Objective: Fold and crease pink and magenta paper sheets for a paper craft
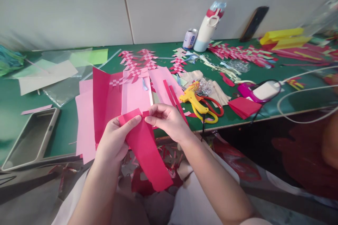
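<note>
My left hand (117, 135) grips a wide strip of red paper (151, 160) near its upper end, thumb on top. The strip slants down to the right over my lap. My right hand (165, 121) pinches a small red end of paper (146, 113) at the strip's edge; whether it is a separate piece I cannot tell. Just behind my hands lie a folded red sheet (101, 109), pink paper sheets (136, 95) and thin red strips (174, 96). Yellow-handled scissors (194, 102) and red-handled scissors (218, 104) rest to the right of my right hand.
On the green table (68, 133) stand a white bottle (207, 30) and a can (189, 39). Woven pink paper pieces (132, 64) lie behind. At left are a phone case (31, 139) and plastic sleeves (62, 88); at right, a white cable (280, 107) and another person's arm (330, 140).
</note>
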`<state>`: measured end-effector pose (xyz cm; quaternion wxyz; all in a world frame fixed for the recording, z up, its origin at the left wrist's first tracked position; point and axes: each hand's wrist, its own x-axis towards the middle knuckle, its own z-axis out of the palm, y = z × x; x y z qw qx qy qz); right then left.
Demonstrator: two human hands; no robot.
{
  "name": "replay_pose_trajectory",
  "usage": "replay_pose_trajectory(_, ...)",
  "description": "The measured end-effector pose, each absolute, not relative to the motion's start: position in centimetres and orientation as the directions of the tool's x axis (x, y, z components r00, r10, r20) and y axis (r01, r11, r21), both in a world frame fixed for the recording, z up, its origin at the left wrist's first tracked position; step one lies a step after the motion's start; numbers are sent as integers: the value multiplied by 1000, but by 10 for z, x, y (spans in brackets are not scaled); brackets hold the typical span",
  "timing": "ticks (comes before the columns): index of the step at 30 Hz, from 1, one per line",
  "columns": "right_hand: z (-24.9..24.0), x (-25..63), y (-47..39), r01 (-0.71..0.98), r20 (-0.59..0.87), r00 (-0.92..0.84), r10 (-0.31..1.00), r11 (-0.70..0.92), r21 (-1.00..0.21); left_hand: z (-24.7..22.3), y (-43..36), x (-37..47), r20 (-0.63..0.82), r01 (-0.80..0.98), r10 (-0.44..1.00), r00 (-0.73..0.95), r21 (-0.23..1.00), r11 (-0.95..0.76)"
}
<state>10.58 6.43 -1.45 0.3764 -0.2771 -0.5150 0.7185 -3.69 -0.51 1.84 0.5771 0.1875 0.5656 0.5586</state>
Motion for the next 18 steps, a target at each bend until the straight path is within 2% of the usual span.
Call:
replay_pose_trajectory(10, -13, 105, 65, -262, -37, -574, 818, -226, -938, 19, -3, -37, -447, -434, 861, -243, 844, 316)
replay_pose_trajectory(18, -14, 104, 65, -278, -48, -535, 844, -229, -933, 16, -5, -38, -354, -378, 896, -268, 894, 240)
